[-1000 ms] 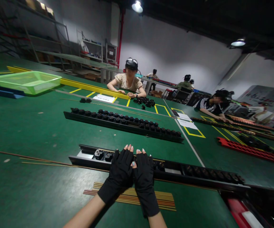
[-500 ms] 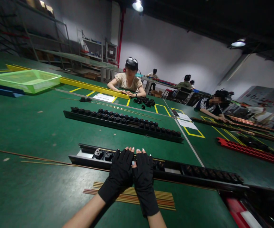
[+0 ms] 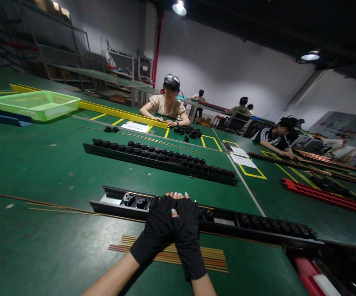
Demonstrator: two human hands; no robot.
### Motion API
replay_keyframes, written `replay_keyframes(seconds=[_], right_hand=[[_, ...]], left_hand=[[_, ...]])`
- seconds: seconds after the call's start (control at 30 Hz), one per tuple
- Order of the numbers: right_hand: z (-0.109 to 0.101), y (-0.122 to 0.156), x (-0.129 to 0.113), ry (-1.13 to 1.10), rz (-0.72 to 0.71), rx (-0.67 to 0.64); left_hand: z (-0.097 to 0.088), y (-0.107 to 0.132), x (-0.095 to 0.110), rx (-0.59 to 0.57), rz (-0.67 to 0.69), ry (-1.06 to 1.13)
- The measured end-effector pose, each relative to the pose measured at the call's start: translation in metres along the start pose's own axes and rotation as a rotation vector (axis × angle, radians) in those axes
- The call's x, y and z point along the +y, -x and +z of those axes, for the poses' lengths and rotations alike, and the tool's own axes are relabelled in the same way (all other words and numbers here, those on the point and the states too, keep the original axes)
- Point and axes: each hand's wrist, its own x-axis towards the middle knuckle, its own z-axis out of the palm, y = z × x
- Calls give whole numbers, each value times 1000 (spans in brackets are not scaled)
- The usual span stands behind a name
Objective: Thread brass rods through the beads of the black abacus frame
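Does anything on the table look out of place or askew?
Slightly: the long thin rods jutting past the left end of the near black channel splay unevenly, unlike the short rods laid side by side. No damage shows.

The worker's gloved left hand (image 3: 160,220) and right hand (image 3: 186,218) lie together over the near black channel (image 3: 116,209), thin rods (image 3: 207,260) just nearer.

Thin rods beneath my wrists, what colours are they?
The thin rods are golden and reddish brown, best in the head view.
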Motion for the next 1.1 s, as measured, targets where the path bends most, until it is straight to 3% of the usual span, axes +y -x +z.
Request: replay_keyframes(seconds=[0.2,0.4,1.1], right_hand=[[-1,4,6,37,50,42],[0,2,19,41,30,33],[-15,-2,23,96,165,49]], left_hand=[[-3,-2,1,61,-8,-31],[-7,-4,3,51,-22,-19],[-11,-5,3,67,57,-52]])
